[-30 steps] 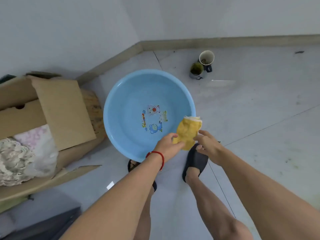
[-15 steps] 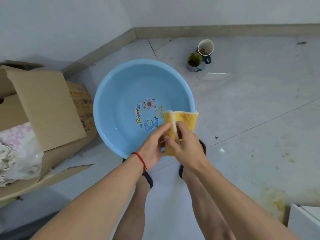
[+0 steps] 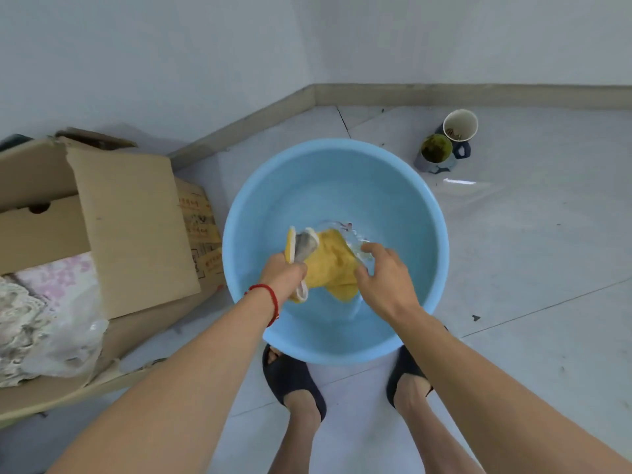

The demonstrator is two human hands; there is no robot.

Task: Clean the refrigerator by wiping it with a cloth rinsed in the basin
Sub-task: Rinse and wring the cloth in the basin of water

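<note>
I see a nubbly yellow cloth with white trim (image 3: 333, 265) under my hands, inside a smooth, glossy light-blue plastic basin (image 3: 393, 200).

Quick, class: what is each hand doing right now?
Left hand: grips the yellow cloth in the basin.
Right hand: open, fingers on the cloth.

We stood on a pale grey tiled floor (image 3: 533, 268), marked by thin dark joint lines and small specks; the blue basin (image 3: 420, 213) sat on it just in front of our two dark slippers (image 3: 290, 381); left of the basin, touching its rim, lay an open cardboard box (image 3: 136, 227); beyond the basin to its right stood two mugs (image 3: 448, 142) touching each other, near the skirting board; a clear plastic sheet (image 3: 475, 196) lay flat just this side of the mugs.
</note>
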